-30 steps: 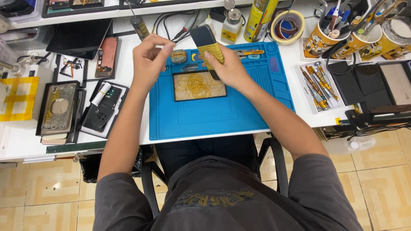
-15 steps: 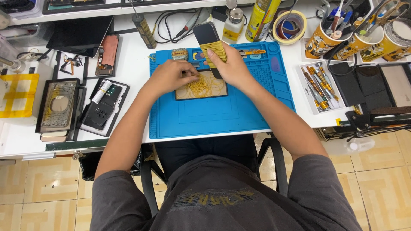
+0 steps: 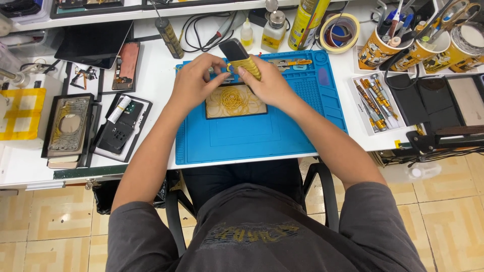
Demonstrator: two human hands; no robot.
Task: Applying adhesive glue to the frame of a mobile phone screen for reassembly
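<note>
Banded phone (image 3: 238, 55) in right hand (image 3: 269, 83)

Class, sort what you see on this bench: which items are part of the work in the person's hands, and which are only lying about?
In use:
- dark phone wrapped in yellow rubber bands, in the right hand
- tray of yellow rubber bands
- left hand
- blue mat

Lying about:
- tape roll
- cups of tools
- tablet
- screwdriver tray

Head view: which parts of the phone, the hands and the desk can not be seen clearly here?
- Phone: head view, lower half hidden by yellow rubber bands and the right hand.
- Left hand: what its fingertips pinch is too small to tell.
- Tray of bands: top edge covered by both hands.
- Cups of tools: cut off by the top edge.
</note>
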